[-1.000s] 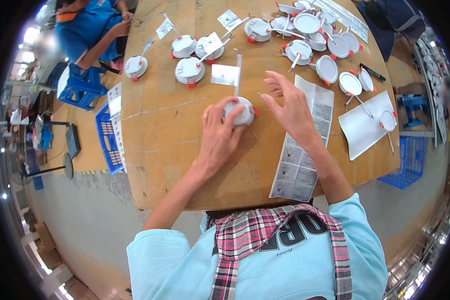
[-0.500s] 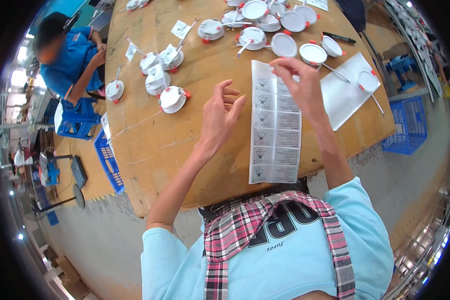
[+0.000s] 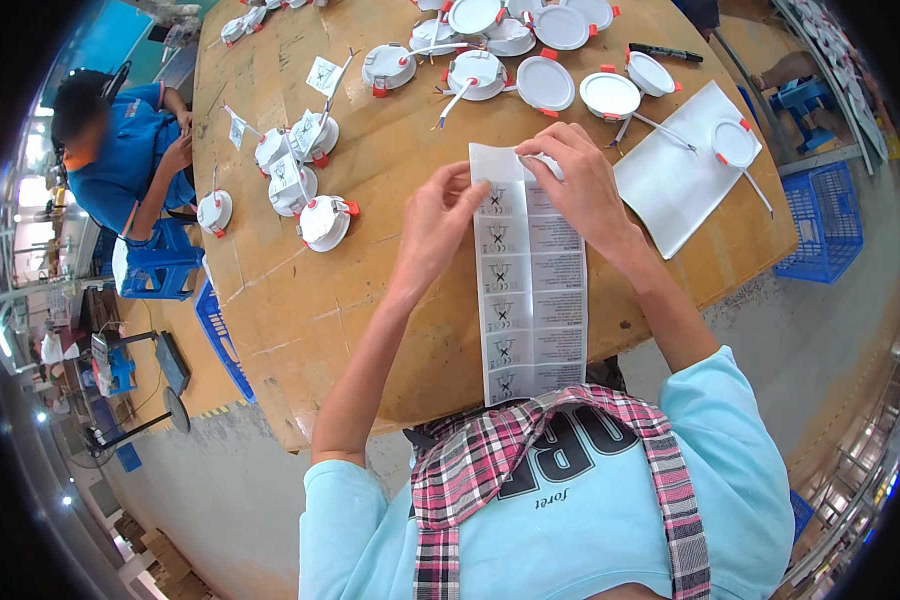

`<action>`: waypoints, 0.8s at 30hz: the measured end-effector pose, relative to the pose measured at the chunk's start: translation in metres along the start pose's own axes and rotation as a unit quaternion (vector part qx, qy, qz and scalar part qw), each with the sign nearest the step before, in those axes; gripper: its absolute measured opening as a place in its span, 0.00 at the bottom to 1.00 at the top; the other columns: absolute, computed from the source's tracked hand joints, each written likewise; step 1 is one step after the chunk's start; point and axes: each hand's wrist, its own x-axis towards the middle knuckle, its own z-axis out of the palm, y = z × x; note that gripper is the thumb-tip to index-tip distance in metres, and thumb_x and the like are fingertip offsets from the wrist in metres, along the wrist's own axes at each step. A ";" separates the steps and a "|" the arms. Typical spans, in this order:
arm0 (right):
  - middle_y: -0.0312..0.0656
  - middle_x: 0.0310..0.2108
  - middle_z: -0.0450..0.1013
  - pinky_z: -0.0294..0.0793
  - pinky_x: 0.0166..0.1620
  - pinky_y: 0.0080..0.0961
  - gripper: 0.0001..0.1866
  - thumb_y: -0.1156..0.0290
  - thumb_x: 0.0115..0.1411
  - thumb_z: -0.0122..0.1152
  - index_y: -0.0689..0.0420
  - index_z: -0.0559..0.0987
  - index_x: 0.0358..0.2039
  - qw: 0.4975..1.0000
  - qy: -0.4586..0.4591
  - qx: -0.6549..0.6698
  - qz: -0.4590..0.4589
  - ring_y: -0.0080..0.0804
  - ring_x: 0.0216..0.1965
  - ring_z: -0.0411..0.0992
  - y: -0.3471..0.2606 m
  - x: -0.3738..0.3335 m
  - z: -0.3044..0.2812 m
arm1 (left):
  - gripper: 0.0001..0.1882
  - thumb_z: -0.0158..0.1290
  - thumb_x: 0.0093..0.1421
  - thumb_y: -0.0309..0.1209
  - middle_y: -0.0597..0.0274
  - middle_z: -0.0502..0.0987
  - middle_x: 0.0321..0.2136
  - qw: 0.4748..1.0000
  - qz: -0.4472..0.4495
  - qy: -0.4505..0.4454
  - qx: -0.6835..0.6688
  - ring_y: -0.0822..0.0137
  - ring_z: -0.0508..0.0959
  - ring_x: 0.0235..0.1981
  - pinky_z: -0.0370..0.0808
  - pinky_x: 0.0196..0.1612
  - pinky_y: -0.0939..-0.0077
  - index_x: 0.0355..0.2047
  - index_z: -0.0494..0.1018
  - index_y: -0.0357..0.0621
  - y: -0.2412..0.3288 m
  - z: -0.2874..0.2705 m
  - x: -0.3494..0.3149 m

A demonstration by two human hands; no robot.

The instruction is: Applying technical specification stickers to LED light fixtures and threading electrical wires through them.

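A long white sheet of printed labels (image 3: pixel 533 300) lies lengthwise in front of me, its near end at the table edge by my apron. My left hand (image 3: pixel 438 230) grips its left edge near the top, thumb on the printed face and fingers curled. At the top of the same sheet, my right hand (image 3: pixel 585 195) pinches with thumb and fingertips. A bit of white shows under those fingers; whether a label is lifting there is hidden. Left of my left hand sits a round white downlight (image 3: pixel 325 222) with red clips.
More downlights (image 3: pixel 475 75) crowd the far side, several with wires; labels hang on some at left. A black marker (image 3: pixel 666 52) lies far right, above a white sheet (image 3: pixel 675 190) bearing one downlight (image 3: pixel 735 143). Blue crates (image 3: pixel 820 220) flank the table. A person in blue (image 3: pixel 120 150) sits left.
My left hand has moved to the sheet's left edge and closed on it. My right hand has turned inward at the sheet's top. The whole view has shifted slightly.
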 end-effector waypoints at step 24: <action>0.40 0.33 0.70 0.70 0.44 0.33 0.03 0.74 0.56 0.59 0.59 0.78 0.30 0.998 -0.037 0.000 -0.051 0.39 0.40 0.67 0.007 -0.003 0.018 | 0.20 0.35 0.72 0.41 0.57 0.79 0.30 0.988 0.131 0.022 -0.076 0.70 0.79 0.33 0.74 0.37 0.75 0.45 0.72 0.38 0.032 -0.094 0.038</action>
